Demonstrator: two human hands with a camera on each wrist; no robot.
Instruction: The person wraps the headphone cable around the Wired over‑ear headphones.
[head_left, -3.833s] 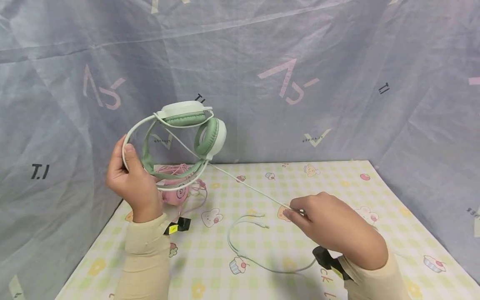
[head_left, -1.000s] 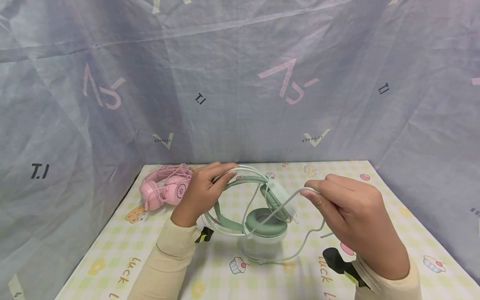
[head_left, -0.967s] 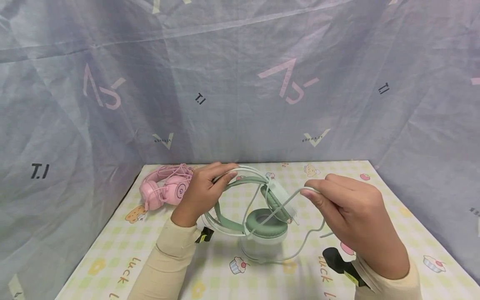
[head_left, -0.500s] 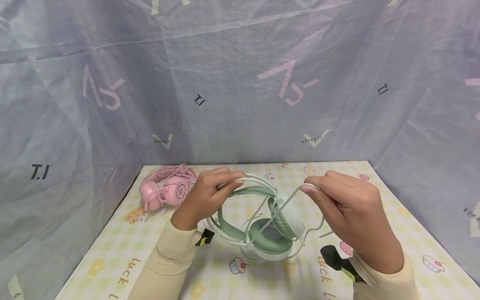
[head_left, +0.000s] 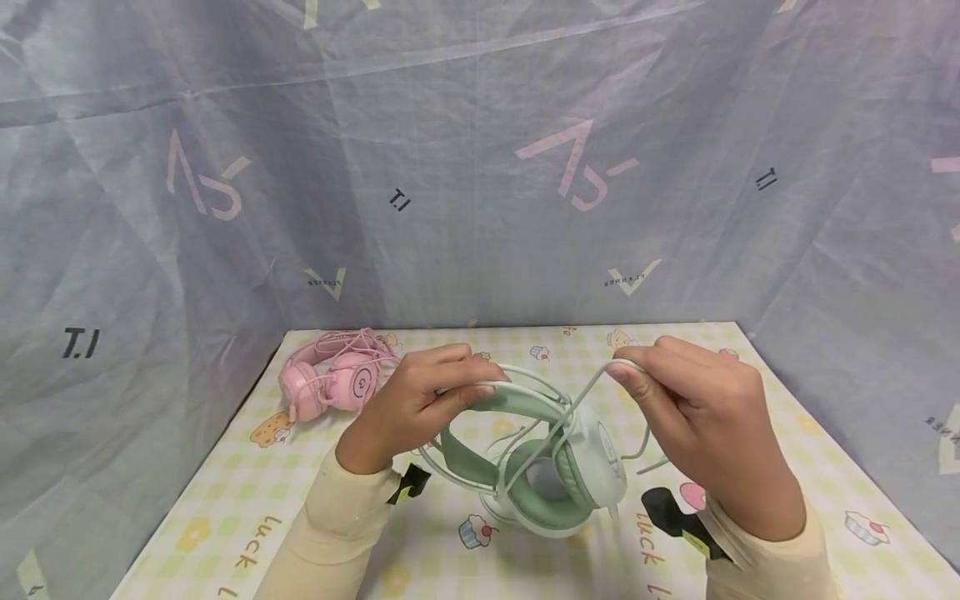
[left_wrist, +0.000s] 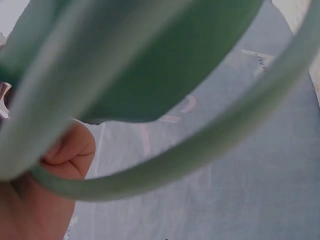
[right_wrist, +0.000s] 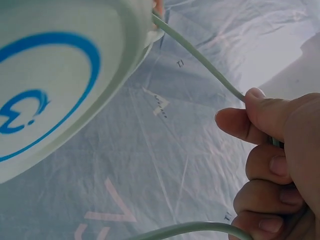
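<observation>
Pale green headphones (head_left: 600,458) with darker green pads hang over the table, tilted, ear cups to the right. My left hand (head_left: 427,400) grips the top of their headband, thumb on the near side. Close up in the left wrist view, the blurred headband (left_wrist: 125,65) covers much of that hand (left_wrist: 75,155). My right hand (head_left: 697,425) pinches the thin green cable (head_left: 592,385) between thumb and forefinger, right of the cups. In the right wrist view the other fingers curl in below the cable (right_wrist: 200,57); an ear cup (right_wrist: 75,100) bears a blue ring and logo.
Pink headphones (head_left: 348,379), their cable wound about them, lie at the table's back left. A checked cloth (head_left: 420,533) with printed cakes covers the table. Grey fabric walls (head_left: 480,167) rise behind it and at both sides.
Since 3.8 seconds ago the headphones have come down and rightward from the upper left. Over the last second the cups swing right and turn, my left hand shifting slightly right. The right hand barely moves.
</observation>
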